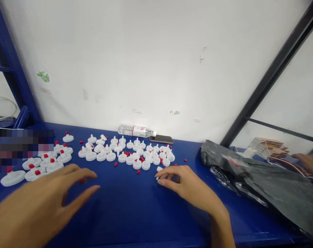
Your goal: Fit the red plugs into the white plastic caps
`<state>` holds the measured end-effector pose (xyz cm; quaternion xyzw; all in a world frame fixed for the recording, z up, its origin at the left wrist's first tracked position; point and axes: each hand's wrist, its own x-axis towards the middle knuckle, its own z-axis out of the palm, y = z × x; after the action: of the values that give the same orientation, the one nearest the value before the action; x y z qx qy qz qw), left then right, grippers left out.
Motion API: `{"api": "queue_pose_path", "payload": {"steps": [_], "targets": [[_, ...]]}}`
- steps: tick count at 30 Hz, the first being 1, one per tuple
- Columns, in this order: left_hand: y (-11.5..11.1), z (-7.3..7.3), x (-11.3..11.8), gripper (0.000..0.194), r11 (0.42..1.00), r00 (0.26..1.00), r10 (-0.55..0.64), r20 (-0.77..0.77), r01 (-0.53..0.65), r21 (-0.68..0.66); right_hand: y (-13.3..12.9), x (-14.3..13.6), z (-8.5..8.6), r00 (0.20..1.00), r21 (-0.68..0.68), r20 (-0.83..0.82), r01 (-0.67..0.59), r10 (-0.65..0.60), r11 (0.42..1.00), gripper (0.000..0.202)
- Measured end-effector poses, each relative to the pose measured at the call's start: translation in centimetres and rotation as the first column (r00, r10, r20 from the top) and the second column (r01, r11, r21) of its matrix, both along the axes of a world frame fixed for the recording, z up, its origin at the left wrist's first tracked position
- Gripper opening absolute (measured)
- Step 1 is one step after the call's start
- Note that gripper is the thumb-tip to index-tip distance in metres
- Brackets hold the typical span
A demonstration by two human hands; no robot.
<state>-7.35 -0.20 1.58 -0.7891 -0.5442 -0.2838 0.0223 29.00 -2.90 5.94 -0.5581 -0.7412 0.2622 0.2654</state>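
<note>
My left hand (53, 194) hovers over the blue table with thumb and fingers apart, holding nothing. It is nearest to a group of white nozzle caps (54, 166) fitted with red tips, at the left. My right hand (180, 181) is closed in a pinch at the table's middle, with a small white piece showing at its fingertips; most of it is hidden, and its kind is unclear. Just beyond lie many white nozzle caps (122, 157) without red tips, some upright and some tipped over. Small loose red tips (138, 171) are scattered among them.
A clear plastic bottle (139, 131) lies on its side by the wall, next to a phone (161, 139). Grey plastic bags (231, 165) cover the table's right side. Another person's hand (308, 163) shows at the far right, near cardboard pieces (266, 148). Blue posts (17, 58) frame the left.
</note>
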Motion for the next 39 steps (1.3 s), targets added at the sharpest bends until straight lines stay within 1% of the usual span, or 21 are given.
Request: {"api": "queue_pose_path", "payload": {"steps": [1, 2, 3, 4, 6, 7, 8, 10, 12, 15, 18, 20, 25, 31, 35, 39], "targets": [[-0.7, -0.3, 1.7, 0.028, 0.997, 0.998, -0.055, 0.001, 0.055, 0.047, 0.1, 0.1, 0.1, 1.000, 0.024, -0.011, 0.019, -0.019, 1.000, 0.020], [-1.2, -0.6, 3.2, 0.026, 0.991, 0.992, -0.126, -0.011, 0.126, 0.039, 0.2, 0.3, 0.1, 0.998, 0.062, -0.011, 0.065, -0.065, 0.996, 0.022], [-1.7, -0.9, 4.5, 0.025, 0.975, 0.977, -0.211, -0.002, 0.211, 0.067, 0.5, 0.7, -0.1, 0.991, 0.105, 0.006, 0.129, -0.131, 0.986, 0.025], [-2.0, -1.2, 5.6, 0.023, 0.957, 0.960, -0.281, -0.001, 0.280, 0.068, 0.8, 1.2, -0.5, 0.978, 0.148, 0.038, 0.199, -0.207, 0.969, 0.026], [-2.5, -1.6, 7.3, 0.024, 0.932, 0.935, -0.356, -0.005, 0.355, 0.069, 1.4, 2.5, -1.6, 0.920, 0.225, 0.163, 0.317, -0.356, 0.922, 0.027], [-2.7, -1.8, 7.9, 0.025, 0.923, 0.926, -0.378, -0.008, 0.377, 0.071, 1.7, 3.1, -2.2, 0.888, 0.242, 0.232, 0.342, -0.396, 0.908, 0.032], [-2.8, -1.9, 8.4, 0.027, 0.919, 0.921, -0.390, -0.014, 0.390, 0.065, 1.8, 3.7, -2.8, 0.874, 0.231, 0.279, 0.341, -0.398, 0.911, 0.037], [-2.8, -2.3, 9.1, 0.030, 0.914, 0.915, -0.402, -0.029, 0.403, 0.048, 2.0, 4.4, -3.8, 0.872, 0.192, 0.323, 0.320, -0.368, 0.928, 0.042], [-2.7, -2.7, 9.5, 0.032, 0.916, 0.916, -0.398, -0.043, 0.399, 0.028, 2.0, 4.6, -4.2, 0.886, 0.155, 0.324, 0.296, -0.332, 0.943, 0.042], [-2.5, -3.0, 9.7, 0.033, 0.918, 0.918, -0.395, -0.042, 0.396, 0.021, 2.1, 4.4, -4.0, 0.900, 0.123, 0.311, 0.281, -0.306, 0.952, 0.035], [-2.5, -3.1, 9.7, 0.033, 0.917, 0.919, -0.395, -0.023, 0.395, 0.049, 2.4, 4.0, -3.5, 0.910, 0.089, 0.282, 0.292, -0.305, 0.952, 0.021], [-2.5, -3.0, 9.7, 0.032, 0.921, 0.924, -0.383, -0.019, 0.383, 0.064, 2.5, 3.7, -3.3, 0.920, 0.063, 0.251, 0.295, -0.301, 0.953, 0.016], [-2.7, -3.1, 9.6, 0.034, 0.928, 0.930, -0.366, -0.022, 0.367, 0.066, 2.2, 3.2, -3.1, 0.940, 0.039, 0.197, 0.275, -0.277, 0.961, 0.016], [-2.7, -3.0, 9.6, 0.035, 0.932, 0.933, -0.360, -0.021, 0.361, 0.046, 2.3, 3.1, -3.4, 0.953, 0.008, 0.171, 0.253, -0.251, 0.967, 0.015], [-2.7, -3.0, 9.6, 0.035, 0.935, 0.936, -0.352, -0.029, 0.353, 0.041, 2.0, 2.1, -3.1, 0.973, -0.017, 0.142, 0.189, -0.184, 0.982, 0.018], [-2.6, -3.0, 9.7, 0.036, 0.934, 0.934, -0.356, -0.021, 0.356, 0.037, 1.4, 0.8, -2.4, 0.994, -0.047, 0.084, 0.071, -0.067, 0.996, 0.015]]}}
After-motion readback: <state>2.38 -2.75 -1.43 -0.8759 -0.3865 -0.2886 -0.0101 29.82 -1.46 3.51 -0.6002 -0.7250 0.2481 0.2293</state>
